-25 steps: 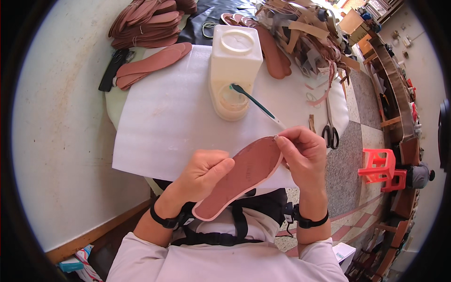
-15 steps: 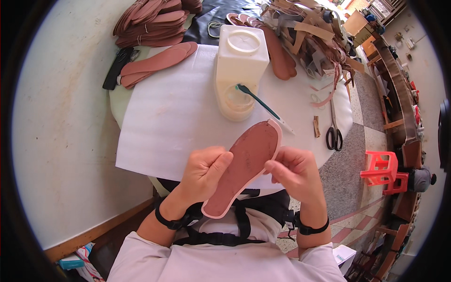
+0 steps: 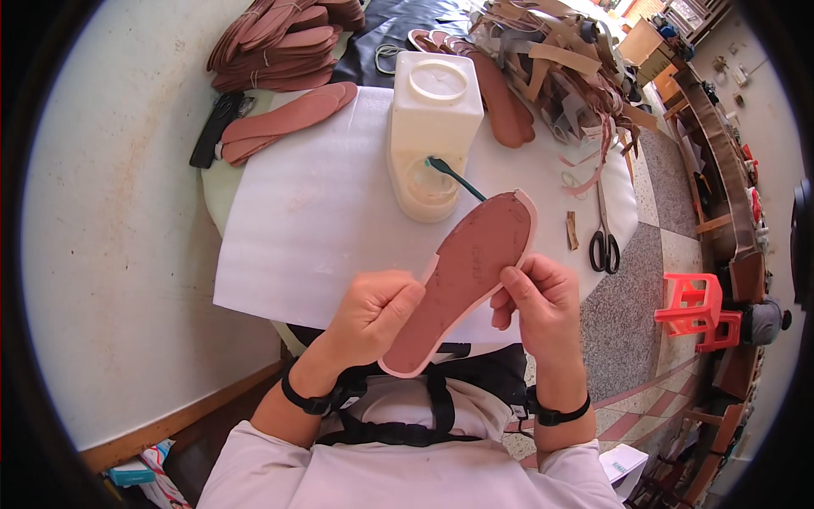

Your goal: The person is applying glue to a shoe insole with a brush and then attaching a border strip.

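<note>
Between my hands, over the table's near edge, is a reddish-brown shoe insole (image 3: 483,246), tilted with its wide end up and to the right. A pale pink rim lines its right side, narrow end and tip. On the left edge, a short pale strip shows just above my left hand (image 3: 373,314), whose thumb and curled fingers pinch the insole there. My right hand (image 3: 543,297) grips the right edge, thumb on the upper face and fingers underneath. Behind it stands a whitish plastic container (image 3: 437,110) with a round opening, and a dark green brush (image 3: 458,176) leans out of it.
White sheeting (image 3: 297,229) covers the table. Stacked insoles (image 3: 280,47) and a loose pair (image 3: 284,123) lie at the far left. Leather scraps (image 3: 577,64) pile up at the far right. Black-handled scissors (image 3: 604,250) rest near the right edge. Red stools (image 3: 688,304) stand on the floor.
The insole has moved up and to the right, now overlapping the brush handle. My right thumb has come onto its face. A pale strip now shows on the left edge.
</note>
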Available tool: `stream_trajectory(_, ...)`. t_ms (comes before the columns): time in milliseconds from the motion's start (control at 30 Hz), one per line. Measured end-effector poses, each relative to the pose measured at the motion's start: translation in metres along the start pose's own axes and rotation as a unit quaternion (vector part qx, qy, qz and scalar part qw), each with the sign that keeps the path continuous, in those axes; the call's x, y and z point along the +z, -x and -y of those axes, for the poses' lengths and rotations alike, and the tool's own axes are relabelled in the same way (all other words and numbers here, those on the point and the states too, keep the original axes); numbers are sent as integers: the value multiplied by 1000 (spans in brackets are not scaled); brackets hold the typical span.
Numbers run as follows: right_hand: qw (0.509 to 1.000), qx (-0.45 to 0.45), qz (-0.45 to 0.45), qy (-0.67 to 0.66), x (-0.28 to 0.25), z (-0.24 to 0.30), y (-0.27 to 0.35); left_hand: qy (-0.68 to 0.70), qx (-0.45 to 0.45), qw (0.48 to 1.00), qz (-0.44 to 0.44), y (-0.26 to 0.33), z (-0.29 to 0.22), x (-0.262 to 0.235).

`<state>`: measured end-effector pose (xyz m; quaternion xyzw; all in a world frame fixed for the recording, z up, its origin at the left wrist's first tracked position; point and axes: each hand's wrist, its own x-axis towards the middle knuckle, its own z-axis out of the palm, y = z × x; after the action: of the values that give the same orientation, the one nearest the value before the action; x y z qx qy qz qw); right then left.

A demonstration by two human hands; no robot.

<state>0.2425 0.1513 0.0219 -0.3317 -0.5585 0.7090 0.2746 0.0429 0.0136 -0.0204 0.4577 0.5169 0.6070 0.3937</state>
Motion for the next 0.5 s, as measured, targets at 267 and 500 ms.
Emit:
stream_trajectory(267, 999, 39, 33, 12, 10, -9, 8, -69, 28, 997, -30, 0, 3, 1)
stream_trajectory(500, 1000, -14, 9, 5, 3, -7, 4, -36, 23, 999, 1, -2, -4, 6)
